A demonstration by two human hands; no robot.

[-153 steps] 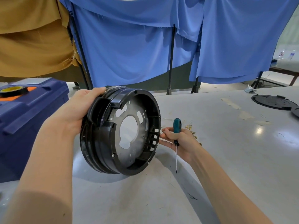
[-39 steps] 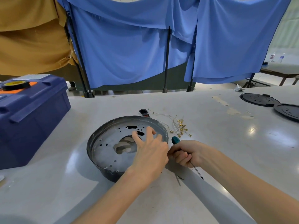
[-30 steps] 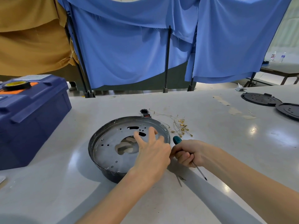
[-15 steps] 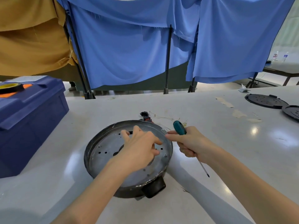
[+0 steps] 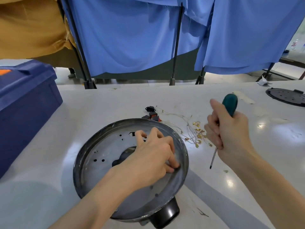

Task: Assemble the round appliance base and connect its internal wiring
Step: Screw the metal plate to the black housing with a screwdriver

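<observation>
The round appliance base (image 5: 105, 156) lies flat on the white table, its grey metal plate with holes facing up and a black plastic foot at its near edge. My left hand (image 5: 153, 159) rests inside the plate with fingers bent, pressing near the right rim; whether it pinches something small is hidden. My right hand (image 5: 227, 133) is raised to the right of the base, fist closed around a green-handled screwdriver (image 5: 230, 104) whose thin shaft points down. Loose white wires with brass terminals (image 5: 193, 129) and small black and red connectors (image 5: 151, 113) lie behind the base.
A dark blue toolbox (image 5: 24, 103) stands at the left edge of the table (image 5: 272, 154). A black round perforated cover (image 5: 287, 96) lies at the far right. Blue and tan cloths hang on black stands beyond the table's far edge.
The base went from held upright to lying flat, plate up. In the last half second my right hand lifted the screwdriver up and to the right, and my left hand slid toward the plate's right rim.
</observation>
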